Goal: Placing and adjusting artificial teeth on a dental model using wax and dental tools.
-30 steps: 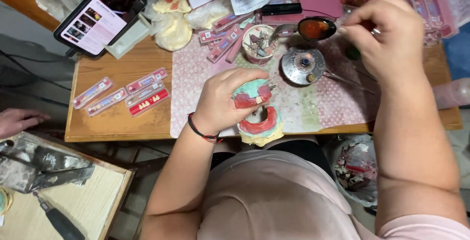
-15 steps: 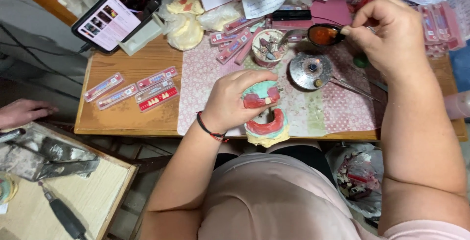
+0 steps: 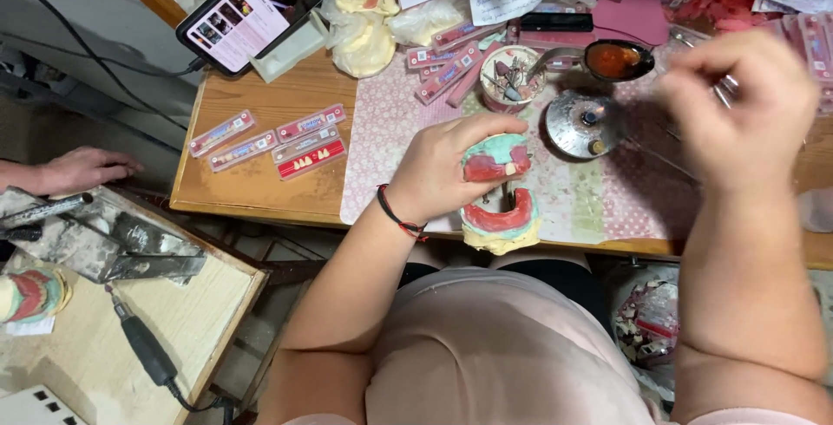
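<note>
Dental model [image 3: 499, 191], two hinged plaster halves with red wax gums, is sitting at the near table edge [image 3: 260, 208] on the patterned mat [image 3: 390, 130]. We are gripping its upper half with our left hand [image 3: 442, 169], fingers curled around it. It probably feels heavy and stiff, while the wax looks soft and the set teeth fragile, so we are judging the plaster base the safest hold. Our right hand [image 3: 737, 113] is hovering blurred near the spoon [image 3: 607, 59]; whether it is pinching anything we cannot tell. Four tooth cards [image 3: 269, 139] are lying left, one metal burner [image 3: 586, 121] beyond, one phone [image 3: 252, 9] farther off.
</note>
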